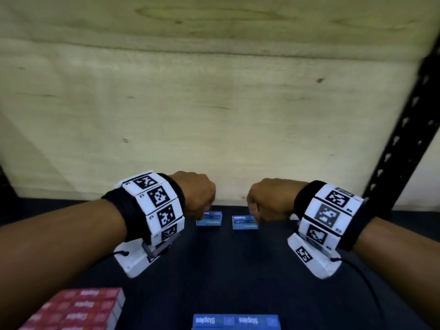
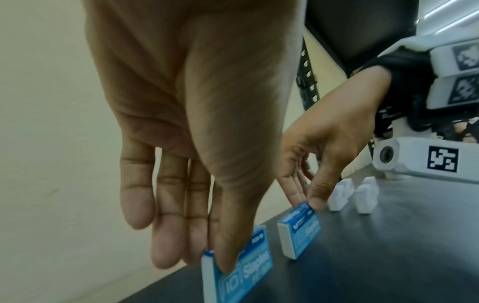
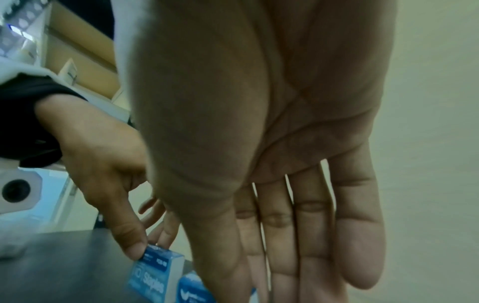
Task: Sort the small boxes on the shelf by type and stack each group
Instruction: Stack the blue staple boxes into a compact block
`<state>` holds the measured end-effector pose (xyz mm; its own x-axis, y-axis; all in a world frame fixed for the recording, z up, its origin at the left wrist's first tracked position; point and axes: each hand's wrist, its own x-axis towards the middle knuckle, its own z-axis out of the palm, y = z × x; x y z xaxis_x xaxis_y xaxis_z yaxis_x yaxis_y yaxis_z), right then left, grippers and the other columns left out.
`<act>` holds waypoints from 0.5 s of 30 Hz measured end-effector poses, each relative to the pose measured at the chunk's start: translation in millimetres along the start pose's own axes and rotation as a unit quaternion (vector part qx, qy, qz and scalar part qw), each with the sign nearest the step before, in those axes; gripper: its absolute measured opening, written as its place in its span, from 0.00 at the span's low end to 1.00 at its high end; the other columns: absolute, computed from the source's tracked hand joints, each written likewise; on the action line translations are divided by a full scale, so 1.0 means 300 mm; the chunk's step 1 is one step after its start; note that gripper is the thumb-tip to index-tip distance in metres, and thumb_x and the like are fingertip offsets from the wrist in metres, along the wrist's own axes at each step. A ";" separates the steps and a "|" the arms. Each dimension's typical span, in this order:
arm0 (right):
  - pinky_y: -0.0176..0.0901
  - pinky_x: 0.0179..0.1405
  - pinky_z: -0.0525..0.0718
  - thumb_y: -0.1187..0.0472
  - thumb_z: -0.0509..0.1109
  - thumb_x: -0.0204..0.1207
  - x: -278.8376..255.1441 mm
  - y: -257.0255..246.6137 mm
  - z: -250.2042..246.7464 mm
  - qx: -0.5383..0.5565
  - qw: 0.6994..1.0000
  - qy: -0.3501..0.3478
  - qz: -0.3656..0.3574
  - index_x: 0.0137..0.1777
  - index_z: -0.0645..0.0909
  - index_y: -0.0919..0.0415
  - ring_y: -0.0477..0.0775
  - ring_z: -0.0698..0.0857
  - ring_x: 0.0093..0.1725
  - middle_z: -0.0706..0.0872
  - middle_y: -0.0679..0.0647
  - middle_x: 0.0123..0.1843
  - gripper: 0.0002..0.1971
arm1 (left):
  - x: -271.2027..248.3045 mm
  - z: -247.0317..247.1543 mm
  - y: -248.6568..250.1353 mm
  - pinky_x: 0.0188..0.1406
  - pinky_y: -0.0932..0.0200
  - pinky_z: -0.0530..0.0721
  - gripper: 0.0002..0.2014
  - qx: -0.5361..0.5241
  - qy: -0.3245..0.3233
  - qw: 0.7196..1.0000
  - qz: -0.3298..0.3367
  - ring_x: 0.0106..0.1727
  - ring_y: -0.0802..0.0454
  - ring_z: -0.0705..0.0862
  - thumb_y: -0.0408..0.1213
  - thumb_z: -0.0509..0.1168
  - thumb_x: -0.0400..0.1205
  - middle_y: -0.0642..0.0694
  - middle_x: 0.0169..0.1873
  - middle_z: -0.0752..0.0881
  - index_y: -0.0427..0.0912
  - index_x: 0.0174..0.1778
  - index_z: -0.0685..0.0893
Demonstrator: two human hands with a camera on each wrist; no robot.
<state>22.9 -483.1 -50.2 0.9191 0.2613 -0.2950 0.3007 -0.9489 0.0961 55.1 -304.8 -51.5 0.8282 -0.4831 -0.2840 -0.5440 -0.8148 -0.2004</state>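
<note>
Two blue staples boxes stand on edge near the back of the dark shelf (image 1: pixel 226 270). My left hand (image 1: pixel 205 208) pinches the left blue box (image 1: pixel 209 220) (image 2: pixel 249 264), thumb on its printed face and fingers behind it. The right blue box (image 1: pixel 245 223) (image 2: pixel 300 229) is pinched the same way at its top by my right hand (image 1: pixel 253 216). In the right wrist view, both boxes show low in the frame, the left one (image 3: pixel 155 272) under the other hand's thumb. A stack of blue boxes (image 1: pixel 235 321) sits at the front centre, and a red stack (image 1: pixel 78 310) at the front left.
Small white boxes (image 2: pixel 342 192) stand on the shelf just right of my right hand. A plywood back wall (image 1: pixel 214 115) closes the shelf close behind the hands. A black perforated upright (image 1: pixel 404 139) rises at the right. Bare shelf lies between the hands and the front stacks.
</note>
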 end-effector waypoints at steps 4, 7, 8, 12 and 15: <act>0.47 0.57 0.87 0.57 0.73 0.78 -0.109 -0.050 0.022 0.045 0.998 -0.019 -0.027 0.52 0.87 0.56 0.51 0.88 0.50 0.91 0.49 0.52 0.06 | -0.119 0.012 0.037 0.41 0.59 0.79 0.10 -0.020 -0.012 0.999 0.025 0.44 0.52 0.81 0.42 0.71 0.80 0.51 0.49 0.87 0.47 0.56 0.87; 0.43 0.54 0.85 0.56 0.74 0.78 -0.197 -0.090 0.045 0.064 0.997 -0.037 -0.031 0.51 0.87 0.53 0.47 0.86 0.47 0.90 0.45 0.48 0.05 | -0.206 0.035 0.064 0.41 0.62 0.78 0.11 -0.042 -0.025 0.998 0.043 0.43 0.55 0.80 0.43 0.71 0.81 0.55 0.44 0.84 0.48 0.58 0.86; 0.41 0.50 0.84 0.55 0.74 0.78 -0.220 -0.099 0.052 0.064 0.997 -0.041 -0.031 0.51 0.87 0.52 0.46 0.85 0.44 0.89 0.44 0.46 0.05 | -0.228 0.042 0.072 0.39 0.64 0.77 0.11 -0.048 -0.028 0.997 0.048 0.40 0.57 0.79 0.43 0.71 0.81 0.57 0.40 0.82 0.48 0.58 0.86; 0.29 0.37 0.77 0.55 0.74 0.77 -0.296 -0.121 0.082 0.061 0.997 -0.034 -0.034 0.50 0.88 0.51 0.37 0.79 0.34 0.84 0.38 0.34 0.04 | -0.312 0.070 0.093 0.45 0.62 0.82 0.09 -0.062 -0.028 0.995 0.071 0.39 0.60 0.79 0.43 0.71 0.80 0.62 0.32 0.78 0.49 0.55 0.87; 0.24 0.32 0.74 0.57 0.74 0.77 -0.336 -0.120 0.103 0.081 0.996 -0.042 -0.025 0.49 0.89 0.51 0.32 0.79 0.31 0.83 0.36 0.32 0.03 | -0.356 0.088 0.108 0.50 0.60 0.85 0.07 -0.073 -0.020 0.994 0.081 0.39 0.60 0.80 0.43 0.72 0.78 0.62 0.31 0.79 0.51 0.52 0.88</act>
<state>-88.6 -480.8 -53.4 0.8780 0.2990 -0.3739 0.2932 -0.9532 -0.0736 -54.6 -271.2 -52.5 0.7237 -0.6007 -0.3396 -0.6418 -0.7668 -0.0114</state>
